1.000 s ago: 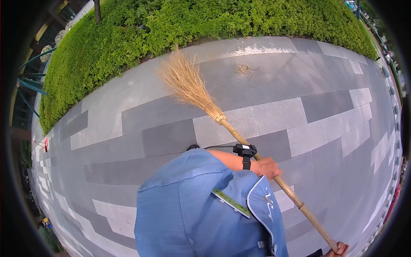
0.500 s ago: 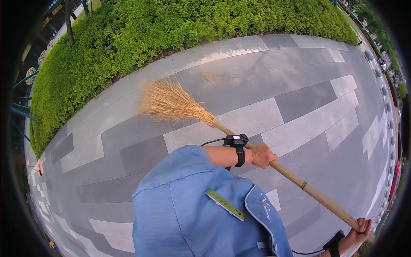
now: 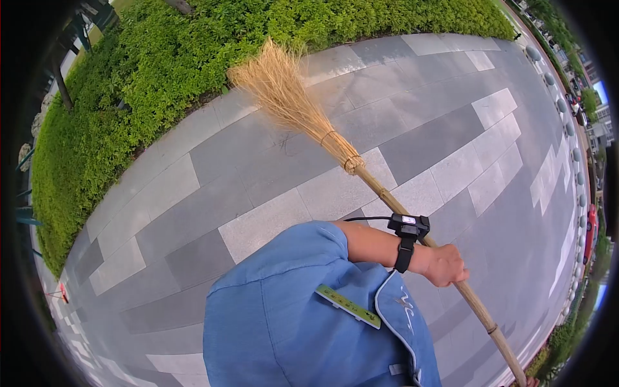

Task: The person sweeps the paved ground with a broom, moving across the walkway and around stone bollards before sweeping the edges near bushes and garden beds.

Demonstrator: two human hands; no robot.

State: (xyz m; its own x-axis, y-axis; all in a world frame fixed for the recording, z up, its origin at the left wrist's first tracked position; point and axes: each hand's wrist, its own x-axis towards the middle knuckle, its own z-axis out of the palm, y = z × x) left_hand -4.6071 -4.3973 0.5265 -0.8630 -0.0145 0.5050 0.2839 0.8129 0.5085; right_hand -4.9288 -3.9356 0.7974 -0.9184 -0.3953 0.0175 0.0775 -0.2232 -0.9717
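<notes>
Clenched around the bamboo shaft (image 3: 478, 308) was the left hand (image 3: 445, 264); of the right hand (image 3: 532, 382), only a sliver was shown at the shaft's lower end, so its grip could not be told. The straw broom (image 3: 309, 119) was held slantwise over the walkway (image 3: 271, 213), its tip near the edge bordering the hedge (image 3: 161, 64). It was judged light but head-heavy, best gripped with hands spaced along the stiff, fairly smooth shaft. The flared bristles (image 3: 277, 90) looked springy and easily snagged by the hedge; contact with the paving could not be confirmed. Beneath the wrist device (image 3: 409, 224), the shaft was partly hidden.
</notes>
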